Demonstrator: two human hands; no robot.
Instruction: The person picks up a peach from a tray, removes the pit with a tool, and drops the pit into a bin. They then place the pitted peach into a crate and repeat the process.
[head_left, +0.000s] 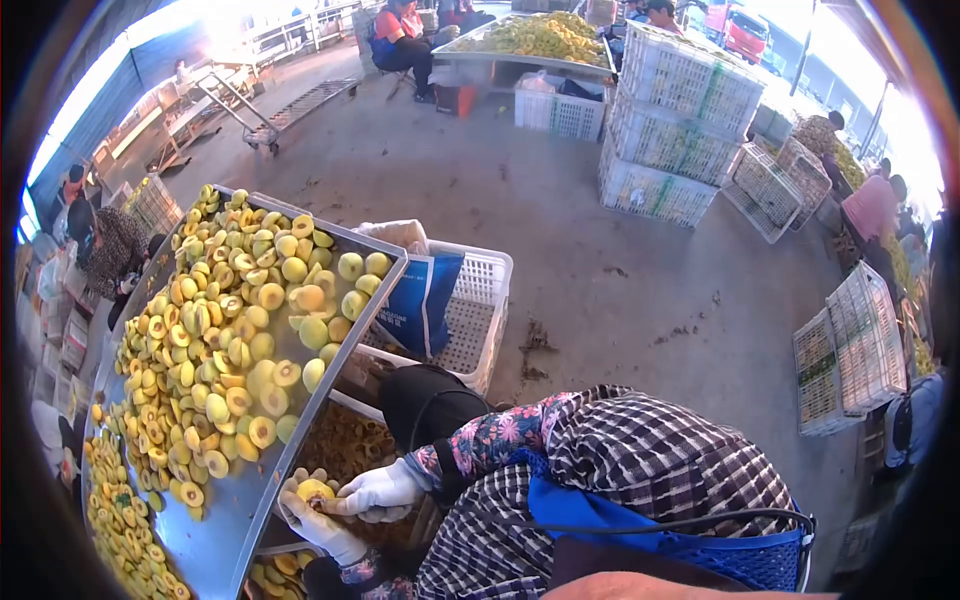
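Observation:
My left hand, in a white glove with soiled fingertips, is curled around a yellow stone fruit that looks like a peach or apricot. My right hand, also gloved, is closed with its fingertips against the same fruit; a small dark spot shows there, and whether it holds a tool is hidden. To the left of both hands slopes a metal table, bearing many yellow-green fruits, mostly halved. Below the hands is a container of brownish pieces, with more fruit halves in a crate at the bottom.
A white crate with a blue bag stands beyond the table. Stacked crates rise at the back, and more crates stand at right. A hand cart is at upper left. Other people sit around several fruit tables.

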